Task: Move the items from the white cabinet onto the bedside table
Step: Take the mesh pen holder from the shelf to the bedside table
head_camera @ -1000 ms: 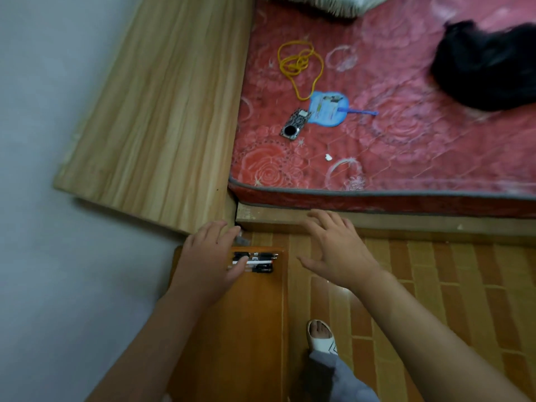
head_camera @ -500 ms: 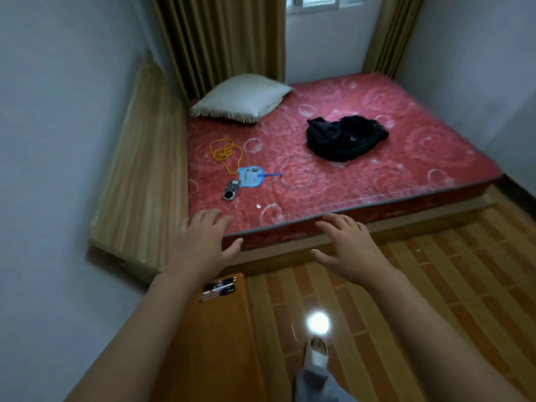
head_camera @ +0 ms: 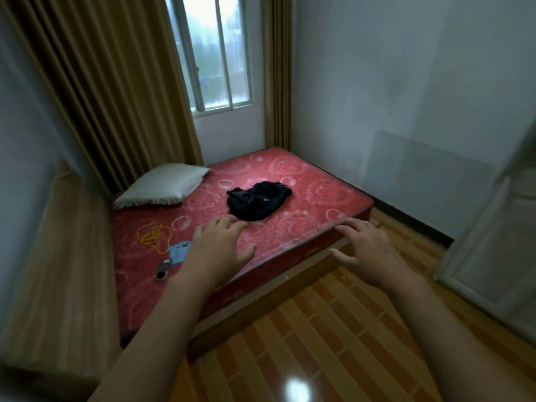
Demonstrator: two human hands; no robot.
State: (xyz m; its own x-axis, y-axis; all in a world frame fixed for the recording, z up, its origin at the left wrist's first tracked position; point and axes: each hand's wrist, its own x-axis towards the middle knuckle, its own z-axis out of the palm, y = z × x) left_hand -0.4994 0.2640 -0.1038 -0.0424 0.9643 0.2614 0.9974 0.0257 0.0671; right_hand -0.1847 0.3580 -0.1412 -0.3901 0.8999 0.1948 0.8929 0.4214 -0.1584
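Your left hand [head_camera: 220, 248] and right hand [head_camera: 368, 250] were both spread and empty, held in the air over the near edge of the red mattress [head_camera: 304, 198]. The white cabinet [head_camera: 493, 242] stood to the mattress's right, blurred; its items weren't visible, so I couldn't judge their weight or where to grasp them. The bedside table wasn't in view.

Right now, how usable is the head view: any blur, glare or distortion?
Head view: motion blur softens the right edge, smearing the white cabinet; a bright glare spot sits on the wooden floor; wide-angle distortion bends the curtains; both the left hand and right hand read clearly, open.
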